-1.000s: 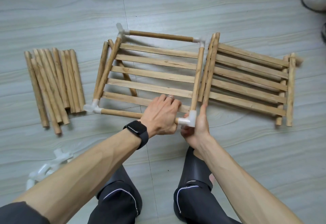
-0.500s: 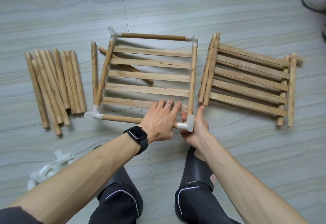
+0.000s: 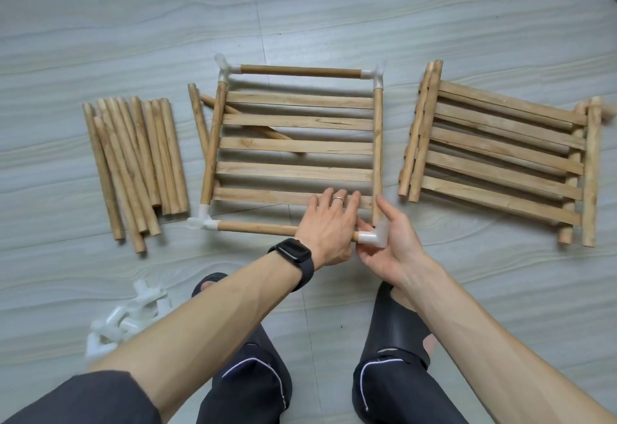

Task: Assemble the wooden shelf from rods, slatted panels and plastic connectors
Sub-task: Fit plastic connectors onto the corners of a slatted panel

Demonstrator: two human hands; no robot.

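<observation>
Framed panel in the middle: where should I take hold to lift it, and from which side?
Take the framed panel by its far rod and near rod, coming from above at mid-length. Both are bare and round, with open gaps to the nearest slats, so fingers can probably wrap them. The side rods carry slat ends, and a loose rod crowds the left one.

Black square-faced smartwatch (image 3: 293, 254) on a dark band at the left wrist, thin silver ring (image 3: 338, 199) on a finger of the left hand (image 3: 329, 226), both forearms bare. Dark grey sleeve (image 3: 83, 400) covers the left upper arm at 7 o'clock. Black trousers (image 3: 247, 387) with a thin white stitched curve at each knee at 6 o'clock, plus black slippers (image 3: 397, 323), the right one with a side cut-out.
</observation>
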